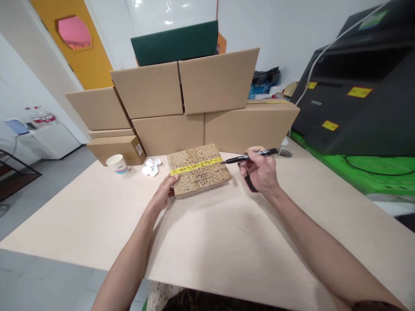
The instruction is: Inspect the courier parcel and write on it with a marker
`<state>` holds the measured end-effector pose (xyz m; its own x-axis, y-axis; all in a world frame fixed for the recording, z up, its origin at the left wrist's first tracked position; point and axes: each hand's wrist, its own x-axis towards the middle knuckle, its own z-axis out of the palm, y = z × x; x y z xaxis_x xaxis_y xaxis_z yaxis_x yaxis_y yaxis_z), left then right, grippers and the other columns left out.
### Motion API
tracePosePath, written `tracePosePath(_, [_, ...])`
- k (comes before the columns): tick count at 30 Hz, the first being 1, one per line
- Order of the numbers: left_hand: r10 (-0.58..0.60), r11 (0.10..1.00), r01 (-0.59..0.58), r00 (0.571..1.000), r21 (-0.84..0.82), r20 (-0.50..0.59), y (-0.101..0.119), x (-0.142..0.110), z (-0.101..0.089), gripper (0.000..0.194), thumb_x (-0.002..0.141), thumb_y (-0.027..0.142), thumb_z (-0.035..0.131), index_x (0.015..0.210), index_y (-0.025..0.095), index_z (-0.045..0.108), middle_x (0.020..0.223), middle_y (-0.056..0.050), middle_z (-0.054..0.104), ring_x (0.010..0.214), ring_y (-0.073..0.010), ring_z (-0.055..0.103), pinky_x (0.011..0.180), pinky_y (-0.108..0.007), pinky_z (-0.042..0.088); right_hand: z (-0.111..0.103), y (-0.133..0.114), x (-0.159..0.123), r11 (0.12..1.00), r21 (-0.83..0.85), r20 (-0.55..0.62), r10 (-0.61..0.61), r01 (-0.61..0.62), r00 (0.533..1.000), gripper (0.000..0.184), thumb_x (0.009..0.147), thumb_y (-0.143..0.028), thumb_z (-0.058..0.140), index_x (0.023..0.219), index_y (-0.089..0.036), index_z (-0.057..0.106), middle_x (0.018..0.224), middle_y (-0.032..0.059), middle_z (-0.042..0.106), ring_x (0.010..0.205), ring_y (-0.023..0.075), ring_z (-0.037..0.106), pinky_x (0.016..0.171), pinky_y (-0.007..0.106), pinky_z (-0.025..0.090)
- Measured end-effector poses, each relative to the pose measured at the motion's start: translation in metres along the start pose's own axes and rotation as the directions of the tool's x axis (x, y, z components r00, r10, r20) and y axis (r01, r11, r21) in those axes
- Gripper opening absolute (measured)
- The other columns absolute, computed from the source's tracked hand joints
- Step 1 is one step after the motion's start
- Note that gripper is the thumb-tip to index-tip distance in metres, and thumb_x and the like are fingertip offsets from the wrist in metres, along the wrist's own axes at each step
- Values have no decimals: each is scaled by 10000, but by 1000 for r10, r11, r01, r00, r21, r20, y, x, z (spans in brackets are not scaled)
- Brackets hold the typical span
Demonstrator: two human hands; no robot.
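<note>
A flat cardboard box (207,156) printed with dark specks lies on the table, with a strip of yellow printed tape (196,166) running across its top. My left hand (163,193) grips the box's left edge, thumb on top and the other fingers mostly hidden behind the side. In my right hand (261,172) is a black marker (238,159), held between thumb and fingers. Its tip points left, at the right end of the yellow tape; whether it touches cannot be told. Beneath that hand shows a black object with a reddish edge (251,184), partly covered.
Stacked brown cartons (168,134) wall off the table's back, topped by a dark green box (175,43). A paper cup (117,164) and crumpled white tissue (151,167) sit left of the speckled box. At right, a large black printer (353,95) rests on a green surface (372,172).
</note>
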<state>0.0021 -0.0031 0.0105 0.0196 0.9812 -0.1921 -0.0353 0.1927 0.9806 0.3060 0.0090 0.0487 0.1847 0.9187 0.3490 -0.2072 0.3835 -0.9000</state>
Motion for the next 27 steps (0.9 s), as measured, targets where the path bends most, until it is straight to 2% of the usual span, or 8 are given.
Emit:
tracePosePath(4, [4,1000,-4,1000,-7,-2,0,0,0,761,710,659,795,1307,206,661,1182,-113,781,1003,-288,734,713,-303,501,2,-10,-2,1000,5,47,7,-7,999,399,786,-623,690,987,-291,595,770,-5,680,591,175,622,563,335,470])
tracePosePath(7, [9,1000,-9,1000,-15,0,-1,1,0,761,704,648,803,1303,200,664,1154,-116,785,993,-290,730,689,-295,491,4,-15,-3,998,57,44,-8,5,999,349,732,-506,776,909,-307,552,731,-41,606,631,160,594,631,330,480])
tracePosePath(11, [12,1000,-12,1000,-23,3,-1,0,1,789,679,659,817,1299,194,662,1130,-117,784,949,-287,726,669,-299,495,9,-13,-5,984,177,33,-17,11,999,293,767,-487,752,835,-293,543,642,-60,499,560,134,510,543,289,423])
tracePosePath(15, [8,1000,-8,1000,-30,6,2,-3,3,787,663,663,827,1274,194,665,1133,-117,782,976,-293,724,682,-302,501,15,-5,-7,994,97,95,43,-52,995,396,842,-660,655,937,-276,653,663,-29,596,515,136,514,468,292,407])
tracePosePath(17, [4,999,-4,1000,-35,9,2,-3,4,783,659,665,826,1258,189,666,1140,-120,780,988,-293,724,683,-297,499,17,-1,-9,992,71,128,95,-105,987,463,805,-701,697,950,-263,657,680,-24,639,490,126,526,460,288,415])
tracePosePath(19, [1,999,0,1000,-46,11,3,-4,4,788,649,667,828,1249,184,663,1153,-122,777,984,-288,724,673,-290,494,19,4,-10,991,65,130,106,-115,986,466,724,-642,813,921,-262,629,654,-46,632,478,114,533,451,264,394])
tracePosePath(22, [-8,998,9,1000,-59,12,3,-4,5,799,635,657,841,1250,181,657,1151,-118,777,941,-267,724,641,-273,477,19,13,-13,999,36,83,34,-37,996,456,660,-483,905,828,-262,544,563,-99,540,453,91,483,454,231,350])
tracePosePath(27, [4,998,-4,1000,-55,8,6,-7,7,716,666,629,836,1194,174,671,1033,-87,788,795,-201,689,542,-239,395,20,20,-16,971,-186,111,-132,151,985,308,827,-453,747,734,-248,536,520,-83,476,446,98,397,465,256,329])
